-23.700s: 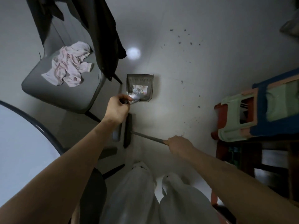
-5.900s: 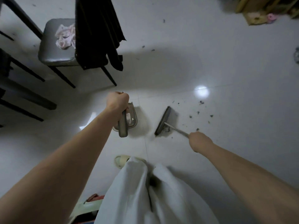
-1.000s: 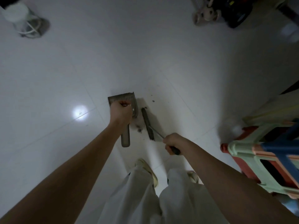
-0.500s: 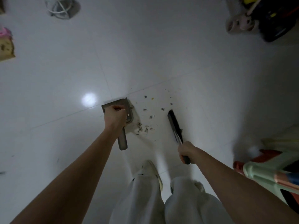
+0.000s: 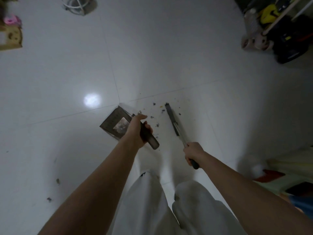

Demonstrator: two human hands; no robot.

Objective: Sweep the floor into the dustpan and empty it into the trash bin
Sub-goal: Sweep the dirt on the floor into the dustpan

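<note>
My left hand grips the dark handle of a grey dustpan, which is tilted with its tray turned to the left and some collected dirt inside. My right hand grips the thin handle of a broom; its narrow dark broom head lies on the white tiled floor to the right of the pan. Scattered debris lies on the floor between the pan and the broom head. No trash bin is in view.
More specks of dirt lie at the lower left. A white wire stand is at the top, a cardboard box at the far left, cluttered items with wheels at the top right, coloured plastic stools at the right.
My left hand has turned the dustpan, so its tray now faces left and its handle points lower right. The broom head sits a little farther from me; debris remains between them.
</note>
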